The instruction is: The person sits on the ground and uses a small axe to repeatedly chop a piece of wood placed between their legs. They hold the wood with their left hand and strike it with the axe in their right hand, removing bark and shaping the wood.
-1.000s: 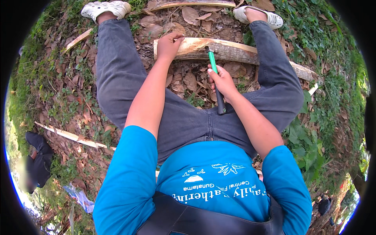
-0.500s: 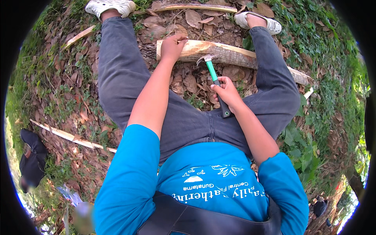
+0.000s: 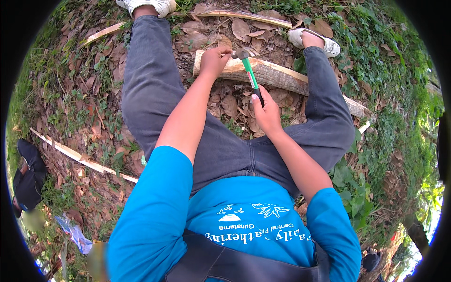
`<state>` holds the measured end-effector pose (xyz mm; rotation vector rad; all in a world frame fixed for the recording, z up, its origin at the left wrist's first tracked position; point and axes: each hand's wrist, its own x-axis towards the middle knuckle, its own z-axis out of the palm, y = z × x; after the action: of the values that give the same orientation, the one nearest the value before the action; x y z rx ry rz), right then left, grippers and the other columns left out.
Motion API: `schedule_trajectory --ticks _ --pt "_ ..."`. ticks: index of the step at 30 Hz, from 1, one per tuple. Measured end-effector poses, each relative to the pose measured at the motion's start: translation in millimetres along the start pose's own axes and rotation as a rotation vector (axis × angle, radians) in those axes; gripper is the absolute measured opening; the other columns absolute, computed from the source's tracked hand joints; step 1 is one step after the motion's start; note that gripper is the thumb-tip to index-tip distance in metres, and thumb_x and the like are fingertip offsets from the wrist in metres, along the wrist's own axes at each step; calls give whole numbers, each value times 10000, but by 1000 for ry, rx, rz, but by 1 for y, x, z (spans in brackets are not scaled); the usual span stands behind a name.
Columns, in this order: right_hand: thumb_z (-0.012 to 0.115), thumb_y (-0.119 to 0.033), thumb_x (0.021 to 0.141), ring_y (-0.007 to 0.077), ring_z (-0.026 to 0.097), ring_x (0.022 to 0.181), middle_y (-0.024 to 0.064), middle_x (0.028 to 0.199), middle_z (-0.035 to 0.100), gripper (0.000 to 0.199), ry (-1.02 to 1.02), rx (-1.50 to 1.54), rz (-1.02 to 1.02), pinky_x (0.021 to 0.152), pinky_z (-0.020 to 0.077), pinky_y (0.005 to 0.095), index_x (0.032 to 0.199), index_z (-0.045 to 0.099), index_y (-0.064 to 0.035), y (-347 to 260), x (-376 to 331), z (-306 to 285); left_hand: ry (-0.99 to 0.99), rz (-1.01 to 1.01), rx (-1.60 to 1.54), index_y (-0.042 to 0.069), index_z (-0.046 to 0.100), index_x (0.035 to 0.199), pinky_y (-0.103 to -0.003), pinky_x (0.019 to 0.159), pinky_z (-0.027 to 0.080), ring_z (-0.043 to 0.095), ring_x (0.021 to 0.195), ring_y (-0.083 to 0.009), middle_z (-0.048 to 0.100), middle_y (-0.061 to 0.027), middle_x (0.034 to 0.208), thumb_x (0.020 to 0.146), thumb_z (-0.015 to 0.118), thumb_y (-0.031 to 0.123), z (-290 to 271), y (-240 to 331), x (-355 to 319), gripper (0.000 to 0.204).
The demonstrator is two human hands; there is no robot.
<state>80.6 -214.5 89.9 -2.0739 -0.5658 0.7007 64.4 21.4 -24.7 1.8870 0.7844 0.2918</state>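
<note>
My right hand [image 3: 267,110] is closed around the black grip of a claw hammer [image 3: 251,75] with a green shaft and metal head. The hammer head is over a piece of split log [image 3: 277,77], just right of my left fingers. That log lies crosswise between my legs, pale bare wood on top and rough bark on the side facing me. My left hand [image 3: 215,62] rests at the log's left end, thumb and fingers pinched together. Whatever is in that pinch, if anything, is too small to make out.
Thin strips of pale wood lie beyond my feet [image 3: 244,16] and at left [image 3: 84,160]. Dry leaves and green plants [image 3: 376,103] cover the ground. A person in dark clothes [image 3: 29,176] is at far left, near a crumpled plastic bag [image 3: 75,235].
My right hand has raised the hammer, bringing its head up and left toward my left fingers. My left hand stays pinched at the log's end. The whole view has shifted slightly.
</note>
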Motion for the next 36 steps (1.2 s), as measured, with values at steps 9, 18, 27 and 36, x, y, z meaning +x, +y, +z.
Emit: schedule_trajectory --ticks 9,18,27,36 --pt "540 -156 1016 129 600 933 118 1135 672 487 144 158 -180 850 479 276 1481 447 -51 -28 13 -7 5 53 27 68 752 1030 -308 735 529 701 793 -192 749 -92 937 854 752 209 -4 -2 -3 225" --pt "574 -128 980 109 617 778 111 963 702 498 29 17 54 738 495 270 1469 484 -107 0 12 6 -5 -8 -12 106 762 997 -339 745 527 703 817 -244 743 -101 916 845 752 223 -4 4 -8 192" --pt "576 -105 984 125 599 818 97 936 668 463 147 83 -124 782 487 281 1442 509 -77 -27 9 6 9 29 30 73 750 1043 -323 762 523 703 840 -219 747 -102 960 859 744 214 -3 0 -3 231" --pt "583 -128 1000 51 539 794 13 944 650 477 127 210 -99 755 463 206 1462 486 -55 -49 4 0 31 86 45 65 748 1020 -343 722 522 688 778 -227 732 -105 907 851 752 204 -3 -5 -4 218"
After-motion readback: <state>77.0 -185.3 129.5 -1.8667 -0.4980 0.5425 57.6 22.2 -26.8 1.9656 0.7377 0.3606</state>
